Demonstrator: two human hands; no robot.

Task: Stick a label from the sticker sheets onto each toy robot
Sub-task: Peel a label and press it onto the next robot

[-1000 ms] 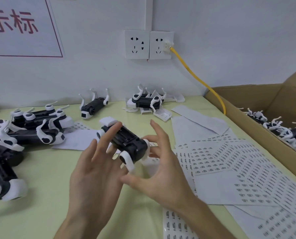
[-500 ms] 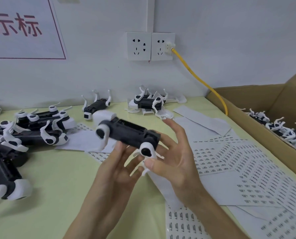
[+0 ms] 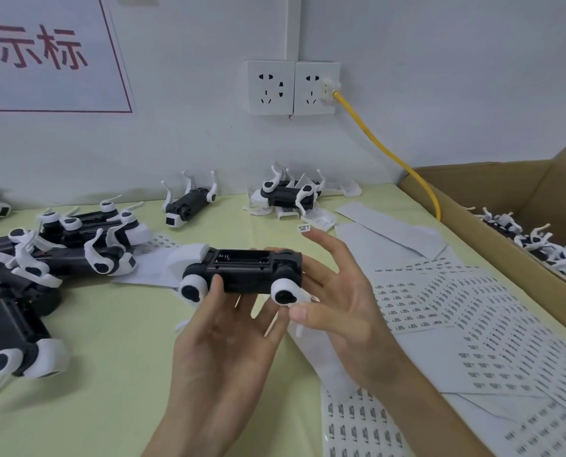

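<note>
Black-and-white plastic toy robot (image 3: 242, 273) held belly-up above the counter, gripped by left hand (image 3: 229, 338) fingers from below; small white label (image 3: 303, 228) stuck on a spread right hand (image 3: 337, 301) fingertip

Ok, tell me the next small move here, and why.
Probably bring the right hand down so the small label stuck on its fingertip lands on the toy robot. The left hand holds the robot belly up with its black underside exposed, and the label sits just above its rear end, not yet applied.
</note>
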